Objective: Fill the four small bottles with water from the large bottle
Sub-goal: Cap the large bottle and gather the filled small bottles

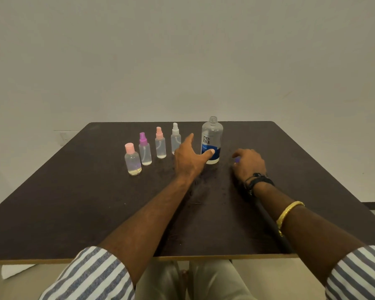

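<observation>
Now the large bottle [212,140] stands upright on the dark table [74,202], its long axis vertical and its uncapped, threaded mouth pointing up. It is round, smooth clear plastic with a blue label. My left hand [189,158] is spread just left of it, with the thumb tip at the label. Right of the bottle, my right hand [250,163] curls over a small violet piece [237,159]. Left of the bottle, the four small bottles [160,142] stand capped in a row.
</observation>
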{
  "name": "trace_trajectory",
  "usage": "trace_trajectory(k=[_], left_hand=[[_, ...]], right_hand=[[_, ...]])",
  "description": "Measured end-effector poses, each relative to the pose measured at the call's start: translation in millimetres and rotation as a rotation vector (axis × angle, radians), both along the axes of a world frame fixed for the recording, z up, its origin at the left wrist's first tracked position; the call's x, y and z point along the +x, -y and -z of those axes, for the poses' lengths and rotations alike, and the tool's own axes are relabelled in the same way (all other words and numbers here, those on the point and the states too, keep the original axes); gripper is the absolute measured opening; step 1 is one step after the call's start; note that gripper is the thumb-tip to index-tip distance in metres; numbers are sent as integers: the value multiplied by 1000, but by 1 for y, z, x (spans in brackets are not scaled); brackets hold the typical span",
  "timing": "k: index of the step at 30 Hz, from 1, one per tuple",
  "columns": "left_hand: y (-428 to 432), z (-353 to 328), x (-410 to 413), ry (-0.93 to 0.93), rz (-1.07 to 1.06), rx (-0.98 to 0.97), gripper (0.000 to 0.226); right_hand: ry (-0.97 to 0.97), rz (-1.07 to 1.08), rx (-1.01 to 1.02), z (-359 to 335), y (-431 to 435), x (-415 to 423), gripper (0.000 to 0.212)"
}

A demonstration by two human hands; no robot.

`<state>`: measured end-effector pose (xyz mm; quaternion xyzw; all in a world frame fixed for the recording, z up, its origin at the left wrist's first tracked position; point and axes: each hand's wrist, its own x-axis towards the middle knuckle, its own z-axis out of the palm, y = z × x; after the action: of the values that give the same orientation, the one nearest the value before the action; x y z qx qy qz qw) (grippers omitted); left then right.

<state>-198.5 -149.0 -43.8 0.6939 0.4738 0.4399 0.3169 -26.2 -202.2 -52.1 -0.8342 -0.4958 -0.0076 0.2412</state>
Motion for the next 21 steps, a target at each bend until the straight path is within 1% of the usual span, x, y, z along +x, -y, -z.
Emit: trace_trajectory(k=[3, 8, 12, 17, 21], left_hand=[[-4, -3, 0, 12, 9, 10, 89], [-13, -11, 5, 49, 9, 23, 92], [-19, -19, 9, 79, 20, 41, 92], [-28, -27, 12, 77, 27, 72, 92], [-33, -28, 15, 50, 93, 89, 91]], right_hand=[[-51, -2, 89, -8, -7, -5, 27], [-135, -46, 317, -29, -17, -17, 37], [-186, -42, 498, -42, -28, -22, 27], [-246, -123, 735, -55, -36, -29, 27], [-288, -181, 789, -61, -42, -35, 26]])
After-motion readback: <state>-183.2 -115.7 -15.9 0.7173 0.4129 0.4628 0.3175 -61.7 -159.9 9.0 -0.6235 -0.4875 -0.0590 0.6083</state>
